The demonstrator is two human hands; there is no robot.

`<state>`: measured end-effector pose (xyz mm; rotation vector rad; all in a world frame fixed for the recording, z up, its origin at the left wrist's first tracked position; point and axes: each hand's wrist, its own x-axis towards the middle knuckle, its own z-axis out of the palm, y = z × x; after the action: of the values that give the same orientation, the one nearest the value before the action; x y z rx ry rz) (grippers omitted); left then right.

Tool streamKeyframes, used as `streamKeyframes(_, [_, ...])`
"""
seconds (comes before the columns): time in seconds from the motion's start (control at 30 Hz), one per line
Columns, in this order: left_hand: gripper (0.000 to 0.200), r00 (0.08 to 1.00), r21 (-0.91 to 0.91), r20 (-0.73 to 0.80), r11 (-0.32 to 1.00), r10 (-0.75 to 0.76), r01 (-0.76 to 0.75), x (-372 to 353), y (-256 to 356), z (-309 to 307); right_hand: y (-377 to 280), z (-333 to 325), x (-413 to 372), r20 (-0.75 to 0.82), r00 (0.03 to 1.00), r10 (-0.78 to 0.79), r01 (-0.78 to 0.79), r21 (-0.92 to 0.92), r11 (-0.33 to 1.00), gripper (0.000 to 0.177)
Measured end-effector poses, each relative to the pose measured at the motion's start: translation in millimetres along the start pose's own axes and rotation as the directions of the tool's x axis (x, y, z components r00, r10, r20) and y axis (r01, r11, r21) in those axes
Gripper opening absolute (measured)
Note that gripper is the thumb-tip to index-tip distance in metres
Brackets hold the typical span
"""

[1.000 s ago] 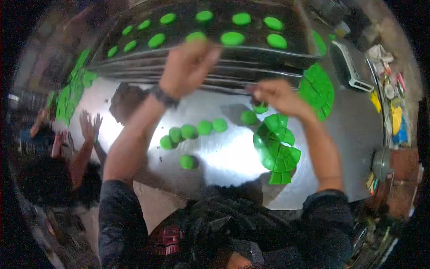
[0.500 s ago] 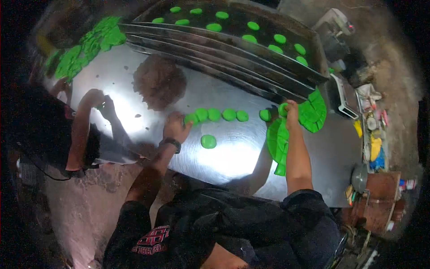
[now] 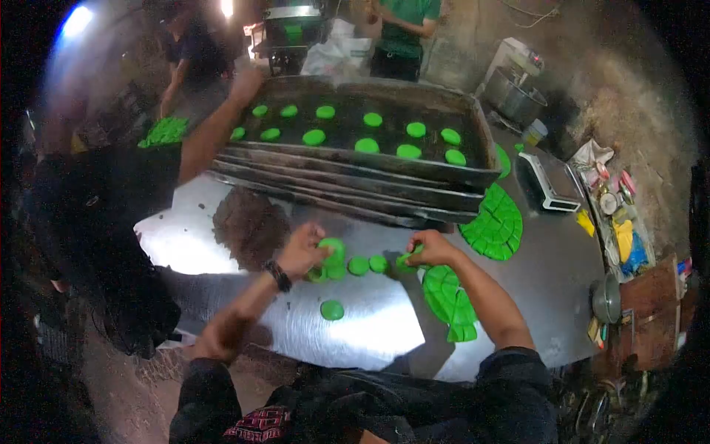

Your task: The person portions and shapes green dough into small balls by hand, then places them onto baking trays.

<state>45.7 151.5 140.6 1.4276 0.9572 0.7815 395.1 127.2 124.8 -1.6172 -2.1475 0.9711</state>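
My left hand (image 3: pixel 305 253), wearing a dark bracelet, grips a green dough disc (image 3: pixel 332 246) at the left end of a short row. Directly below that disc sit further dough pieces, partly overlapped. Two flat dough rounds (image 3: pixel 359 266) lie side by side between my hands. Fingers of my right hand (image 3: pixel 432 250) pinch another green dough piece (image 3: pixel 406 261) at the row's right end. Just under my right wrist is a scored slab of green dough (image 3: pixel 448 302). A lone dough disc (image 3: pixel 332 310) rests nearer my body.
Stacked baking trays (image 3: pixel 347 164) stand across the metal table (image 3: pixel 562 296), the top one holding green discs. Brown crumbly filling (image 3: pixel 248 226) lies left; a larger dough slab (image 3: pixel 494 228) and a scale (image 3: pixel 549 183) are right. A co-worker's arm (image 3: pixel 214 133) reaches over the trays' left end.
My view has tilted up. My left hand has taken hold of a disc; my right hand has come left from beside the dough slabs. The co-worker's arm has moved from the table to the trays.
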Motion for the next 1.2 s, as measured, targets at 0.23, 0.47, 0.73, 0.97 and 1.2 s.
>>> streamKeyframes(0.23, [0.029, 0.924, 0.354, 0.051, 0.858, 0.379, -0.372, 179, 155, -6, -101, -184, 53, -0.058, 0.957, -0.284, 0.289, 0.124, 0.949, 0.025])
streamKeyframes(0.47, [0.036, 0.813, 0.593, -0.142, 0.706, 0.565, -0.387, 400, 156, 0, 2, -283, 231, -0.411, 0.910, -0.054, -0.001, -0.130, 0.991, 0.023])
streamKeyframes(0.73, [0.045, 0.960, 0.987, 0.055, 0.128, 0.276, -0.093, 483, 68, 3, 103, -292, 283, -0.358, 0.931, 0.069, -0.249, -0.485, 0.838, 0.050])
streamKeyframes(0.97, [0.028, 0.672, 0.659, 0.079, 0.467, 0.737, -0.590, 340, 141, 13, 120, -261, 251, -0.718, 0.654, -0.237, -0.519, -0.654, 0.550, 0.052])
streamKeyframes(1.2, [0.025, 0.940, 0.149, -0.044, 0.933, 0.339, -0.329, 46, 68, 2, -45, -273, 215, -0.555, 0.784, -0.279, 0.304, -0.049, 0.951, 0.039])
